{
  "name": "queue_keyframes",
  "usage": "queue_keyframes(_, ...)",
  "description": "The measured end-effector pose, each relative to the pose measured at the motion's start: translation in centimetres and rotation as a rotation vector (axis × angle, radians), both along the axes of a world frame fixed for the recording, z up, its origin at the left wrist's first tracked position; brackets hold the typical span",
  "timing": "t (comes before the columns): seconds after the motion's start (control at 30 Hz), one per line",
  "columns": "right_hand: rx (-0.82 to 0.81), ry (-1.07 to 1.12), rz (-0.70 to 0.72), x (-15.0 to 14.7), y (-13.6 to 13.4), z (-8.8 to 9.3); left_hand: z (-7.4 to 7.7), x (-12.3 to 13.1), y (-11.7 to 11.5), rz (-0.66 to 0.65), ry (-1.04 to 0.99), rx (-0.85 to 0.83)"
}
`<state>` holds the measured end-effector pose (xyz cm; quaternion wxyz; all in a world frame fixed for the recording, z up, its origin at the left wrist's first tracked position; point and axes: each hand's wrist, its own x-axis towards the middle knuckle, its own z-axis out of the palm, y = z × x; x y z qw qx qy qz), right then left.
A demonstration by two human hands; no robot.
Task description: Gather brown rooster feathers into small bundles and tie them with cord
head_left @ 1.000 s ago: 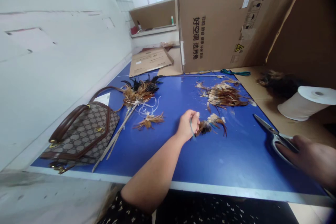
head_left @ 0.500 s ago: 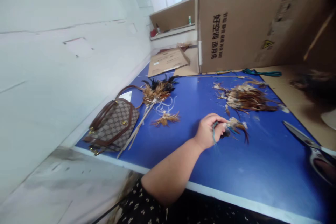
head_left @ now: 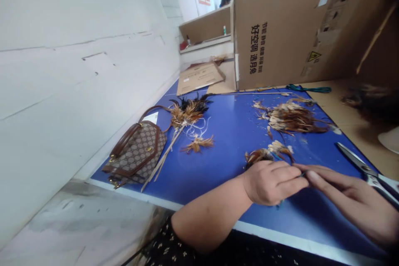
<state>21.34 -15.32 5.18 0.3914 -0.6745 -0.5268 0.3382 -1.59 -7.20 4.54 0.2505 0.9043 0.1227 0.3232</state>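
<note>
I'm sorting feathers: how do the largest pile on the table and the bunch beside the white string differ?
The pile spreads much wider than the bunch. The pile mixes cream and dark brown; the bunch looks mostly tan. The pile's feathers mostly lie sideways, overlapping; the bunch's splay out to both sides. Both are feathers on the blue table.

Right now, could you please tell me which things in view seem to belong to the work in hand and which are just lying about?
Seem to belong:
left hand and right hand, meeting at a thin teal strand
small feather bunch beyond the left hand
larger feather pile
probably the scissors

Seem just lying about:
handbag
large cardboard box
flat cardboard
</note>
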Motion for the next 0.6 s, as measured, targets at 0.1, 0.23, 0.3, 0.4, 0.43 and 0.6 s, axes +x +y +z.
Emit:
queue_keyframes(0.1,-0.006,0.384,0.021,-3.4,1.1,-0.5,-0.1,0.3,-0.4,-0.006,0.061,0.087)
queue_keyframes(0.23,0.052,0.735,-0.205,-5.6,0.9,-1.2,-0.1,0.4,-0.6,0.023,0.186,0.145)
queue_keyframes(0.3,0.113,0.814,-0.253,-5.6,0.9,-0.7,-0.2,0.5,-0.6,0.035,0.164,0.142)
queue_keyframes(0.4,0.319,0.859,-0.298,-4.1,1.8,0.7,-0.8,0.7,0.1,0.306,0.061,0.08)
queue_keyframes(0.43,0.389,0.844,-0.317,-3.2,2.3,1.2,-1.1,0.7,0.5,0.444,0.057,0.05)
queue_keyframes(0.6,0.49,0.711,-0.372,0.8,6.0,3.3,-2.6,0.3,2.8,0.692,0.383,0.003)
